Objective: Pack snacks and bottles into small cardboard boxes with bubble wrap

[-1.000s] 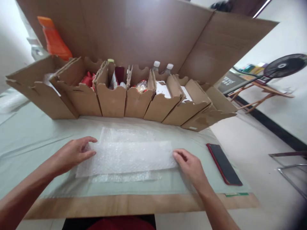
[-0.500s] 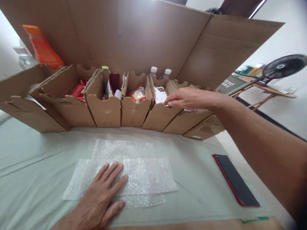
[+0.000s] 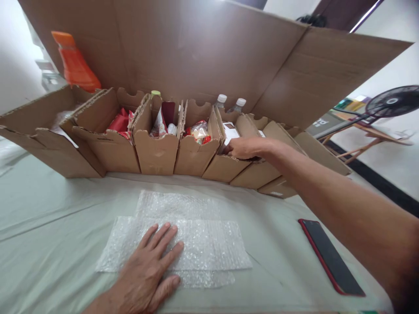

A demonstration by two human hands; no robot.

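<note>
Clear bubble wrap [image 3: 212, 244] lies flat on the pale green cloth [image 3: 65, 226] of the desk, a long oblong strip with a glossy, blistered surface; a second layer shows beyond its edges at twelve and six o'clock, and whether the layers are joined cannot be determined. All positions are taken from the wrap's centre. The left hand [image 3: 149, 268] enters from seven o'clock and rests palm down on the wrap, fingers straight and slightly spread, thumb standing off. The right hand [image 3: 244, 149] is at one o'clock, its fingers bent downward into a corrugated cardboard bin [image 3: 225, 168] beside a flat white item [image 3: 231, 134]; the fingertips are hidden, so it cannot be told whether they pinch anything. That bin is fifth from the left in a row of seven, all brown, with notched, rough-cut rims. The fourth, at twelve o'clock, contains a shiny clear-and-red packet [image 3: 200, 131]; the second, at eleven, a crumpled red packet [image 3: 120, 122]. A dark phone [image 3: 332, 257] with a red edge lies at three o'clock. Behind the row stands a creased cardboard panel [image 3: 196, 48], with a smooth orange bottle [image 3: 78, 65] before it at eleven o'clock.
</note>
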